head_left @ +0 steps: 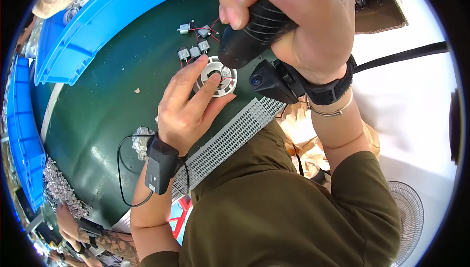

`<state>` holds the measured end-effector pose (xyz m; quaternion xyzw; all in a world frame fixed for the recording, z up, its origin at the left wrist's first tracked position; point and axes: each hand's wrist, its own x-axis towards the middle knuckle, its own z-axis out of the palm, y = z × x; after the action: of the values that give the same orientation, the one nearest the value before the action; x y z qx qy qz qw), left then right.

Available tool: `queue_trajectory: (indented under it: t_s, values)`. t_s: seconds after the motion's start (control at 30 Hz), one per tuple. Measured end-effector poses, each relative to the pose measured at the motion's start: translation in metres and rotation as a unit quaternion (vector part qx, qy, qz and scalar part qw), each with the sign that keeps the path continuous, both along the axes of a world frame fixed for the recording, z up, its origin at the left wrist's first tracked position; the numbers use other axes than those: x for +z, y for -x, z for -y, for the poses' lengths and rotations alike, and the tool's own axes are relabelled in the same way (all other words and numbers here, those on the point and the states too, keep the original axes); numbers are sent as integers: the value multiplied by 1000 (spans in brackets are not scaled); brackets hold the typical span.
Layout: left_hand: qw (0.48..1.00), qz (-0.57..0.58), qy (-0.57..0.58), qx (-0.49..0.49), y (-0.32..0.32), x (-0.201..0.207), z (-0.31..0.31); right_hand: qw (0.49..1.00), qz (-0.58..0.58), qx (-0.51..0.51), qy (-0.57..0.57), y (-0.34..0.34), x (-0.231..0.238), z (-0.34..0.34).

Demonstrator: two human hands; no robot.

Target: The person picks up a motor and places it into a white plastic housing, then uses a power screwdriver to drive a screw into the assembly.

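My left hand [188, 105] rests on a round white plastic part [216, 78] with red wires, fingers pressing on its top and rim on the dark green table [107, 120]. My right hand [293, 22] grips the black ribbed handle of a power screwdriver [249, 34], whose front end hangs just above the white part. Both wrists wear black strapped devices.
Several small grey motors [193, 51] with red and black wires lie just behind the white part. Blue plastic crates [103, 17] line the far and left sides. A grey slotted cable duct [235, 135] runs along the table's near edge. Another person's tattooed arm [93, 235] is at lower left.
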<state>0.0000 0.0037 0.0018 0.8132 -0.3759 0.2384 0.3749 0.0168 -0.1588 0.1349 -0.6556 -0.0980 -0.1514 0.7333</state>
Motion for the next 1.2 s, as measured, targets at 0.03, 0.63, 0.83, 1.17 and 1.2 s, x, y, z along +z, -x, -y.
queue_trajectory:
  t_s: [0.03, 0.63, 0.83, 1.17, 1.2]
  values:
    - [1000, -9, 3, -3, 0, 0, 0, 998, -36, 14, -43, 9, 6, -2]
    - [1000, -10, -2, 15, 0, 1, 0, 994, 18, 92, -47, -7, -17, -2]
    - [1000, -17, 2, 5, -1, 2, 0, 955, -89, 259, -116, -20, -37, 20]
    - [1000, 3, 16, 12, 4, -3, 3, 988, 128, 89, -8, -7, -23, -5]
    - [1000, 10, 13, 14, 6, -6, 3, 987, 135, 91, -11, -3, -19, -5]
